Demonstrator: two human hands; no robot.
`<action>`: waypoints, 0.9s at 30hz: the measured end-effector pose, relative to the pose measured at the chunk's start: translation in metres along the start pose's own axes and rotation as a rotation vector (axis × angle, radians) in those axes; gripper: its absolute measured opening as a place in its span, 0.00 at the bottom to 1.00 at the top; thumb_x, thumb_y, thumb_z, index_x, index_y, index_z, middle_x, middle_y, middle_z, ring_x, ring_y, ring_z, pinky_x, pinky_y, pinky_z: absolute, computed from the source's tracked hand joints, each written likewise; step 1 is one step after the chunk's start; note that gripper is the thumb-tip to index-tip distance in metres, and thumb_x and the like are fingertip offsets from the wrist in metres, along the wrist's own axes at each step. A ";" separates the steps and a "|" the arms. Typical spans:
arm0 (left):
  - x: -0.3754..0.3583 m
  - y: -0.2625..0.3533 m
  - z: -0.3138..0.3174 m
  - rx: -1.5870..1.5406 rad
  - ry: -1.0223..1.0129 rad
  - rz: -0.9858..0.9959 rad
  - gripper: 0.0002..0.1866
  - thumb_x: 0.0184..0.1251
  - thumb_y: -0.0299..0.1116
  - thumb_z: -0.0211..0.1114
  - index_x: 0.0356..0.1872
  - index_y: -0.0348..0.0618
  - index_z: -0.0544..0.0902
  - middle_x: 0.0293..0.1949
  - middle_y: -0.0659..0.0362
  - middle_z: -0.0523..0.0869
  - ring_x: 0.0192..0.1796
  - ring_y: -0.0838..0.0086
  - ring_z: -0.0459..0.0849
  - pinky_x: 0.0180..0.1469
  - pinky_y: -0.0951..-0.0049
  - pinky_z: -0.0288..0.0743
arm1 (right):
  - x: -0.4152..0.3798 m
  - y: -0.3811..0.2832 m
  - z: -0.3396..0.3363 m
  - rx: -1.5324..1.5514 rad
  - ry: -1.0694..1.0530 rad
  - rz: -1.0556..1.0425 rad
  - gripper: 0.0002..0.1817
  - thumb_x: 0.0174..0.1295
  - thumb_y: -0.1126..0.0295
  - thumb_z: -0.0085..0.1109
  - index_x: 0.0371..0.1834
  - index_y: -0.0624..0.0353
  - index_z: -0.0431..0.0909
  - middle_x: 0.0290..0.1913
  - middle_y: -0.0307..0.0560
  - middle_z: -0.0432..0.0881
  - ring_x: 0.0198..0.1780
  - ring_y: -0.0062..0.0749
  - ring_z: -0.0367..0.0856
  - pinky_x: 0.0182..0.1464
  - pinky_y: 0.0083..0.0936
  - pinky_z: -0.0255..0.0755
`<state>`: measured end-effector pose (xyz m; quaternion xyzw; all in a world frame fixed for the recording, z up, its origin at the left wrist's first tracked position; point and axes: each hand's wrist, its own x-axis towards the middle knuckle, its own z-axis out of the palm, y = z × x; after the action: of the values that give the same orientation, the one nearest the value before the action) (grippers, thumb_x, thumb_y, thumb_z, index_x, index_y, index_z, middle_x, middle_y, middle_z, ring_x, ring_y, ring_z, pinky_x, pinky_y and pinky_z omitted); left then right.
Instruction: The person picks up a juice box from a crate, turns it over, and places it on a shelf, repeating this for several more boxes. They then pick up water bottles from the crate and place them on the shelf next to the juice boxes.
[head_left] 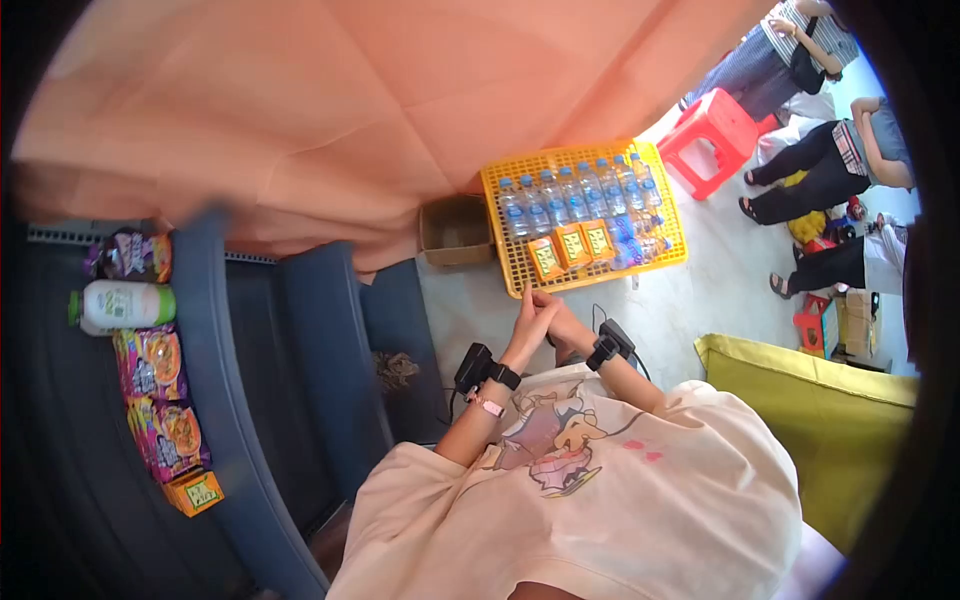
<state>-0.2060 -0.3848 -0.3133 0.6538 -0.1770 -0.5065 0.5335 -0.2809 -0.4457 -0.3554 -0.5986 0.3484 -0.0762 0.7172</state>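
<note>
My left hand (pixel 527 322) and my right hand (pixel 552 309) are clasped together in front of my shirt, one laid over the other. Both look closed, and I see no object in them; some fingers are hidden where they overlap. Just beyond them lies a yellow plastic crate (pixel 518 280). It holds rows of water bottles (pixel 566 195), several orange boxes (pixel 572 246) and a few blue-labelled packs (pixel 628 243). Neither hand touches the crate's contents. Each wrist bears a strapped black device.
On my left, dark shelves (pixel 225 330) hold noodle packs (pixel 152 365), a white bottle (pixel 128 304) and an orange box (pixel 194 493). A cardboard box (pixel 455 230) adjoins the crate. A red stool (pixel 712 140), standing people (pixel 845 165) and a yellow-green covered surface (pixel 800 420) are right.
</note>
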 end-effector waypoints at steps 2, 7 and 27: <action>0.010 0.008 0.013 0.035 -0.034 -0.091 0.47 0.54 0.45 0.64 0.67 0.36 0.45 0.51 0.45 0.73 0.52 0.64 0.74 0.52 0.71 0.69 | 0.010 0.032 -0.017 0.105 0.063 0.005 0.20 0.57 0.65 0.52 0.51 0.65 0.71 0.46 0.59 0.78 0.49 0.43 0.77 0.48 0.29 0.70; 0.057 -0.013 0.037 0.065 -0.153 -0.186 0.45 0.58 0.43 0.62 0.67 0.31 0.44 0.57 0.50 0.66 0.59 0.72 0.66 0.58 0.76 0.60 | 0.013 0.025 -0.064 -0.154 0.031 0.102 0.24 0.58 0.68 0.53 0.56 0.69 0.66 0.49 0.52 0.76 0.47 0.32 0.75 0.49 0.26 0.70; 0.157 -0.050 0.052 -0.193 -0.183 -0.578 0.37 0.54 0.56 0.57 0.62 0.47 0.61 0.61 0.56 0.63 0.68 0.69 0.53 0.67 0.65 0.44 | 0.097 0.063 -0.127 -0.365 0.393 0.331 0.32 0.46 0.62 0.55 0.53 0.74 0.66 0.48 0.71 0.71 0.53 0.58 0.66 0.56 0.39 0.62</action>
<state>-0.1993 -0.5149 -0.4270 0.5752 0.0177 -0.7084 0.4088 -0.3026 -0.5819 -0.4579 -0.6265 0.5810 -0.0090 0.5195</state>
